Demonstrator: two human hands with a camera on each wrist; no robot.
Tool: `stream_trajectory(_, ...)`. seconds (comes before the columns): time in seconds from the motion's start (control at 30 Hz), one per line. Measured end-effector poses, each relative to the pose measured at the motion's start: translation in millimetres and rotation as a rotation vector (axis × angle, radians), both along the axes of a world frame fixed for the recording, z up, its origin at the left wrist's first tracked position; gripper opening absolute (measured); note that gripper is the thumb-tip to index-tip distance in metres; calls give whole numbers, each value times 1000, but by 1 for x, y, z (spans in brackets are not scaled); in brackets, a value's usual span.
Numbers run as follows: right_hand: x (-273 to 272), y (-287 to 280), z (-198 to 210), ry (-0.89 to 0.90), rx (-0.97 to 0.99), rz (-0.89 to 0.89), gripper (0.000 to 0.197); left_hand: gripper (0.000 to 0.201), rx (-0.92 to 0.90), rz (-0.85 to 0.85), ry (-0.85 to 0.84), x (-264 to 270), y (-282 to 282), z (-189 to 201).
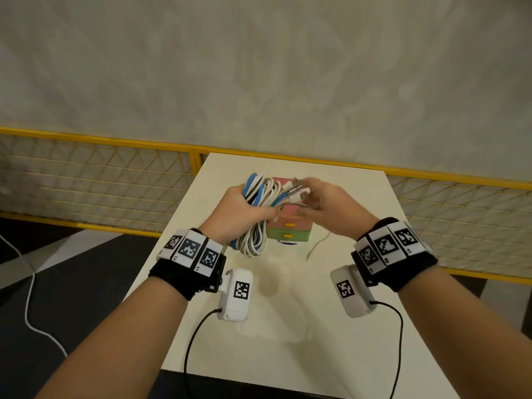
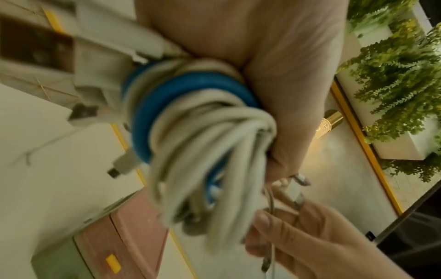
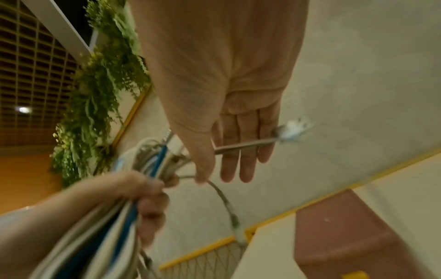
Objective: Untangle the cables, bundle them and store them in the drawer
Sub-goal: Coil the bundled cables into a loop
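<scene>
A coil of blue and white cables [image 1: 260, 191] hangs above the table, and my left hand [image 1: 233, 208] grips it round the middle. Close up, the coil [image 2: 190, 132] shows loose USB plugs sticking out. My right hand [image 1: 319, 203] is at the coil's right side, among the plug ends [image 1: 296, 188]. Its thumb and fingers pinch a thin grey cable [image 3: 222, 196], and one plug end [image 3: 293, 130] lies across the fingers. That thin cable's tail [image 1: 318, 244] dangles to the table. Below the hands stands the small drawer box [image 1: 290, 226], pink over green with yellow handles, both drawers closed.
The white table [image 1: 288, 312] is narrow, with dark floor on both sides. A yellow mesh railing [image 1: 100, 174] runs behind it. A white cord [image 1: 28, 298] lies on the floor at left. Green plants [image 2: 401, 75] hang beyond the railing.
</scene>
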State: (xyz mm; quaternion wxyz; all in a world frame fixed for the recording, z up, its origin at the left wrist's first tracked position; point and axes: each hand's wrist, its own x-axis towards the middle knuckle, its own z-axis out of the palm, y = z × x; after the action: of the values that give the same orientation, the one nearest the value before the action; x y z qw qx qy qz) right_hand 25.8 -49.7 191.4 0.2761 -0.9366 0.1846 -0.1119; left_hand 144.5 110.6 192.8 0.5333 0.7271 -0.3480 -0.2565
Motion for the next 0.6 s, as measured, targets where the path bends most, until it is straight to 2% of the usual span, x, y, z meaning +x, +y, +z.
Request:
stream_trajectory(0.03, -1, -2, -6, 42, -29, -4, 28, 12, -29, 24, 11, 1, 0, 1)
stream_trajectory(0.07, -2, -2, -14, 53, -8, -9, 23, 12, -59, 48, 29, 1, 0, 2)
stream_trajectory(0.13, -1, 5, -23, -21, 121, -18, 29, 13, -108, 90, 70, -1, -3, 2)
stream_trajectory(0.23, 9, 20, -23, -267, 424, -129, 23, 12, -176, 151, 128, -10, -10, -4)
stream_trajectory(0.33, 20, 31, -16, -385, 797, -213, 13, 14, -240, 225, 193, -19, -14, -12)
stream_trajectory(0.5, 19, 37, -8, -454, 1043, -199, 41, 27, -239, 263, 231, -18, -15, -20)
stream_trajectory(0.6, 22, 40, -11, -453, 981, -218, 46, 28, -263, 278, 289, -13, -13, -18)
